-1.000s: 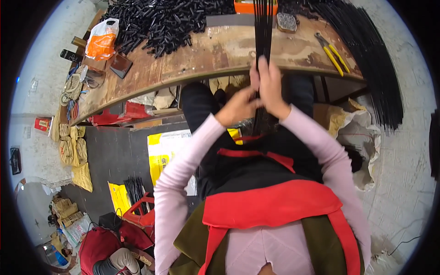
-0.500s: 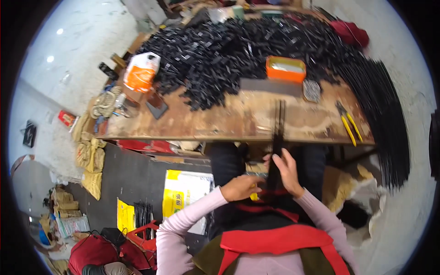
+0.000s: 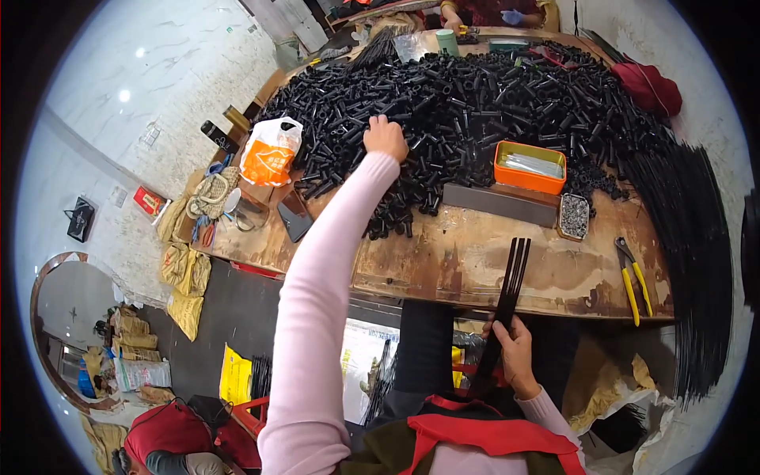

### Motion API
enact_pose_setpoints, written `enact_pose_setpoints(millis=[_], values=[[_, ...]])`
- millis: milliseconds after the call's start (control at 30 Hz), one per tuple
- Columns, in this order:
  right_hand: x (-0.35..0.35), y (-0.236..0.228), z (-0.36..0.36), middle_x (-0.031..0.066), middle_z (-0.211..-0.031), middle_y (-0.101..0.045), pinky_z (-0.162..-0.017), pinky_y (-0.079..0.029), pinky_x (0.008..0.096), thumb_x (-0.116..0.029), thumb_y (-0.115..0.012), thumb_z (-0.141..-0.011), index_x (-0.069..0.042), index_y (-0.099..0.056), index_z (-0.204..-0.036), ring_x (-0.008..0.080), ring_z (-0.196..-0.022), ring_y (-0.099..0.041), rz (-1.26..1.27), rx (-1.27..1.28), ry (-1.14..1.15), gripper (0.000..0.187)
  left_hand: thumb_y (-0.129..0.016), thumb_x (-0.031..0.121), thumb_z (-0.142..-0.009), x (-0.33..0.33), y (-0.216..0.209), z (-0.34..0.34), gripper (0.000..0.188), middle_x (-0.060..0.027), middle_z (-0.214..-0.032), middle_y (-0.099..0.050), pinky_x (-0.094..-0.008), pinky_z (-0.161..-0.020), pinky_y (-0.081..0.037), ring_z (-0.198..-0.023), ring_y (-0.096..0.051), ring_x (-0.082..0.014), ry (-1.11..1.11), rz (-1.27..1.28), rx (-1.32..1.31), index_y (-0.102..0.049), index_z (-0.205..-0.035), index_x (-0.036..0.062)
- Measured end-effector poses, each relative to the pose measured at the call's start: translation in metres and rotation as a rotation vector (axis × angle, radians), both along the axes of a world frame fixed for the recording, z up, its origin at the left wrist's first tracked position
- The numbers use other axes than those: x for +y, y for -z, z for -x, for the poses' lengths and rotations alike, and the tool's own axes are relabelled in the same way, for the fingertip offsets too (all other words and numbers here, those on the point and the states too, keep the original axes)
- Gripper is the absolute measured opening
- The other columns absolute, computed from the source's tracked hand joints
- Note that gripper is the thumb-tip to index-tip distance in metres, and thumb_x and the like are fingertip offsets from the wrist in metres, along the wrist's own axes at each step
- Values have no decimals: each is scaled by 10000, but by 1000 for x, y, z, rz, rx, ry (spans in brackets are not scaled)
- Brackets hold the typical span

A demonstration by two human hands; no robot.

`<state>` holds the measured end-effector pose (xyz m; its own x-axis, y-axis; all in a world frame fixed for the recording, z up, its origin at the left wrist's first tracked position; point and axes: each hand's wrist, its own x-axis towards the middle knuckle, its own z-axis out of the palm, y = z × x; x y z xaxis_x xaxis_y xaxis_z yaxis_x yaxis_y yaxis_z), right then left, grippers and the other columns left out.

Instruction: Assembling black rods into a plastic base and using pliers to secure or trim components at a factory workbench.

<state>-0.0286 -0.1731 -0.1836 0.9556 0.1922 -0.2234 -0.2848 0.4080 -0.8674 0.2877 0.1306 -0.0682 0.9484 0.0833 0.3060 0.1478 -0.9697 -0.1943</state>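
Note:
My left hand (image 3: 385, 139) reaches far across the table onto a heap of short black plastic tubes (image 3: 459, 103). Its fingers curl down among them, and whatever they grip is hidden beneath the hand. Close to my lap, my right hand (image 3: 513, 348) is closed round a bundle of thin black rods (image 3: 511, 289). The rods stand nearly upright and tilt a little right, their upper ends fanned apart over the table's near edge.
On the wooden table (image 3: 443, 265) are an orange tub (image 3: 530, 168), a grey bar (image 3: 499, 204), a small tray of metal bits (image 3: 574, 216), yellow-handled pliers (image 3: 633, 281), a phone (image 3: 295, 216) and a plastic bag (image 3: 271, 152). Long black rods (image 3: 697, 269) hang off the right side. Another person's gloved hand (image 3: 513, 17) shows opposite.
My left hand has gone from beside the rods at my lap forward to the tube heap. My right hand still holds the rods, slightly lower. The view has tilted up, showing the other person.

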Motion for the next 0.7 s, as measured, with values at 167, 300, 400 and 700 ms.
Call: enact_pose_setpoints(millis=[167, 300, 400, 700], values=[[-2, -2, -3, 51, -885, -644, -789, -481, 263, -86, -554, -968, 16, -594, -1083, 119, -815, -605, -19, 42, -23, 159, -601, 136, -832, -4, -17, -26, 261, -138, -1027, -683, -428, -876, -500, -1080, -605, -323, 29, -75, 86, -646, -1068, 35], [-5, 4, -5, 52, -899, -634, -775, -488, 272, -110, -551, -975, 10, -582, -1108, 130, -817, -599, -5, 40, -33, 182, -565, 14, -813, -7, -30, 32, 199, -263, -825, -642, -533, -663, -501, -747, -633, -458, 365, 294, -227, -464, -984, -5], [-4, 2, -4, 47, -903, -632, -780, -488, 276, -127, -556, -976, 7, -587, -1110, 126, -819, -598, -8, 34, -51, 192, -521, -65, -772, -10, -27, 98, 103, -177, -851, -607, -459, -771, -462, -898, -563, -387, 628, 294, -148, -517, -848, 6], [-3, 3, 7, 38, -898, -623, -780, -488, 276, -141, -565, -976, 1, -593, -1111, 124, -825, -596, -1, -22, -15, 197, -685, -25, -677, -7, 8, 119, 264, -105, -995, -587, -377, -859, -481, -988, -550, -297, 769, 263, -43, -708, -927, 58]])
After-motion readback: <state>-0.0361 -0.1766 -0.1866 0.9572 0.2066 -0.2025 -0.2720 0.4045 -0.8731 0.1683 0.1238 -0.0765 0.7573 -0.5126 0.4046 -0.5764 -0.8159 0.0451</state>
